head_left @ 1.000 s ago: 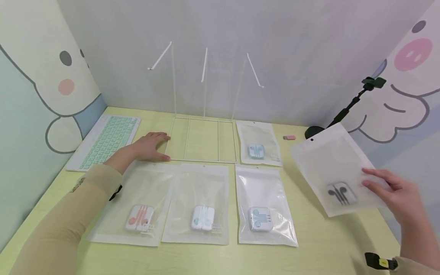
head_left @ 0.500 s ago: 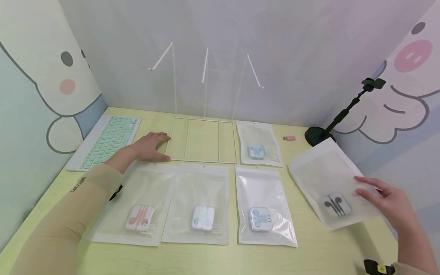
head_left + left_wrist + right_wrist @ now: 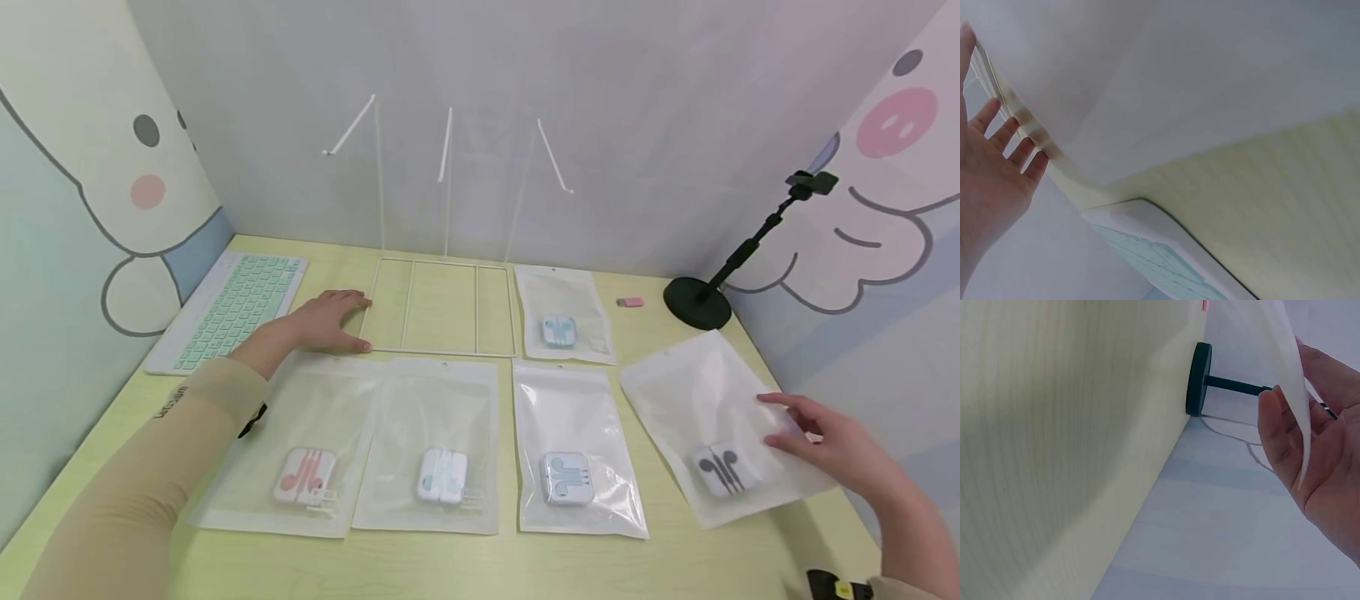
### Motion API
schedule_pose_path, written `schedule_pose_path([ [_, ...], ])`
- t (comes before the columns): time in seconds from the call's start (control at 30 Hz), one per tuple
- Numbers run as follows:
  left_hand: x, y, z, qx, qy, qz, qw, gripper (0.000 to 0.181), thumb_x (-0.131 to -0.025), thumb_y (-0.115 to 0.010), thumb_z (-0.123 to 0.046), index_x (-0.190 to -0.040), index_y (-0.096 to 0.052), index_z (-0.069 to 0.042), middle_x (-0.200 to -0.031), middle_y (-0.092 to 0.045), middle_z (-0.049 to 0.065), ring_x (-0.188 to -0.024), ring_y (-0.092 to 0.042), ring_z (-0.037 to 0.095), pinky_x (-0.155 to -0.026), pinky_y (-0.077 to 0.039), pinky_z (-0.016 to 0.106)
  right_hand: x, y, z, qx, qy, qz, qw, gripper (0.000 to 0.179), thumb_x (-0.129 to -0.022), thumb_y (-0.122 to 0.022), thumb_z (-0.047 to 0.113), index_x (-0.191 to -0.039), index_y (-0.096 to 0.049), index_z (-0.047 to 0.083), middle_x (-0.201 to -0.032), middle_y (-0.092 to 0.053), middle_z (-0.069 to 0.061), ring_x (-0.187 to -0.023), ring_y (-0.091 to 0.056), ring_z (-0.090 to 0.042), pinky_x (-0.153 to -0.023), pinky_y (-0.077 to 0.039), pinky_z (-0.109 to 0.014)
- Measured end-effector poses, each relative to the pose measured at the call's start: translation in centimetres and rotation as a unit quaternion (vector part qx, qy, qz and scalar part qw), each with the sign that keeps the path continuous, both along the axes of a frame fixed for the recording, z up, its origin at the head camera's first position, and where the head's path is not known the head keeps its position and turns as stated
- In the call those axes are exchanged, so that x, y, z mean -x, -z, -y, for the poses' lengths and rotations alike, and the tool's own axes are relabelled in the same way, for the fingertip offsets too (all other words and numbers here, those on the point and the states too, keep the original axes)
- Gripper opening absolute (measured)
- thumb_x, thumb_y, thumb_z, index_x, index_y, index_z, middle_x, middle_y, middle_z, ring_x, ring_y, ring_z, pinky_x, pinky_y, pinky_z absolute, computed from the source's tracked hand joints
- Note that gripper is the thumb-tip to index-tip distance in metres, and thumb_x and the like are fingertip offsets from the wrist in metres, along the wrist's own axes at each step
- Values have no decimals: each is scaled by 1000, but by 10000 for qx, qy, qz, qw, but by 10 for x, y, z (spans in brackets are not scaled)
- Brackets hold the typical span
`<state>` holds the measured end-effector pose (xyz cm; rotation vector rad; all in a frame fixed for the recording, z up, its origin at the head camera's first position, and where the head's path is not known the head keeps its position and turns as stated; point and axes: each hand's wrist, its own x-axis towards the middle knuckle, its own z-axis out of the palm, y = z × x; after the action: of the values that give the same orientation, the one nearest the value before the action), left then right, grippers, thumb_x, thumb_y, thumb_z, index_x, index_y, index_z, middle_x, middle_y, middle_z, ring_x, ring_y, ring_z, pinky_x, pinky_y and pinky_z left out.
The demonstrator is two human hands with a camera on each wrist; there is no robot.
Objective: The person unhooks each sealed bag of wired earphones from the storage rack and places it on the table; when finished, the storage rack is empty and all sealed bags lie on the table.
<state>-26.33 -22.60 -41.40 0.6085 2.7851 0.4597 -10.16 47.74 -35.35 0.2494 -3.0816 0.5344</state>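
Note:
My right hand (image 3: 843,450) holds a white zip pouch (image 3: 705,375) by its right edge, thumb on one side and fingers on the other. Inside lies an earphone case (image 3: 723,469) with dark grey earphones. In the right wrist view, the pouch's edge (image 3: 1294,381) runs between thumb and fingers, above the table. My left hand (image 3: 327,321) rests at the left end of a white wire rack (image 3: 442,350), fingers spread and fairly straight. In the left wrist view the left hand (image 3: 997,169) appears palm-side, fingertips at the rack's edge.
Similar pouches with earphone cases lie flat: pink (image 3: 300,417), pale blue (image 3: 427,408), blue (image 3: 570,408), and a smaller one (image 3: 558,292) behind. A keyboard (image 3: 232,308) lies left. A pink USB stick (image 3: 630,302) and black stand (image 3: 697,302) are back right. Three rack arms stick up.
My right hand has lowered the pouch with the dark earphones toward the table and slightly left, uncovering the black stand's base. My left hand has stayed at the rack.

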Motion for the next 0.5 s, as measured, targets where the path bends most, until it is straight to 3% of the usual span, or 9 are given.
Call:
schedule_pose_path([
  [0.07, 0, 0, 0, 2, -7, 8, 10000, 91, -78, -67, -60, -145, -35, -8, -153, -22, 20, -138, -17, 46, -106, -16, 67, 1, 3, 0, -193, -257, 24, 9995, 56, -76, -79, 27, -125, -57, 11, -82, -45, 4, -71, -38, -1, -57, -28, -18],
  [0.17, 0, 0, 0, 10, 0, 0, 10000, 90, -78, -66, -60, -145, -35, -8, -153, -22, 20, -138, -17, 46, -106, -16, 67, 1, 10, 0, -345, -492, 231, 9979, 63, -74, -81, 28, -129, -54, 12, -77, -42, 5, -68, -37, -1, -56, -27, -20],
  [0.3, 0, 0, 1, 15, 12, -5, 10000, 90, -78, -66, -60, -145, -35, -8, -153, -23, 20, -138, -17, 46, -106, -17, 66, 0, 21, 1, -421, -569, 794, 9943, 70, -75, -78, 34, -134, -49, 10, -73, -38, 4, -63, -34, -2, -55, -26, -22],
  [0.5, 0, 0, 1, 12, -19, -13, 10000, 91, -77, -67, -60, -145, -35, -9, -153, -23, 19, -138, -17, 45, -107, -17, 66, 5, 36, -1, -365, -785, 898, 9922, 72, -74, -78, 36, -134, -48, 9, -67, -35, 6, -57, -30, 0, -52, -25, -22],
])
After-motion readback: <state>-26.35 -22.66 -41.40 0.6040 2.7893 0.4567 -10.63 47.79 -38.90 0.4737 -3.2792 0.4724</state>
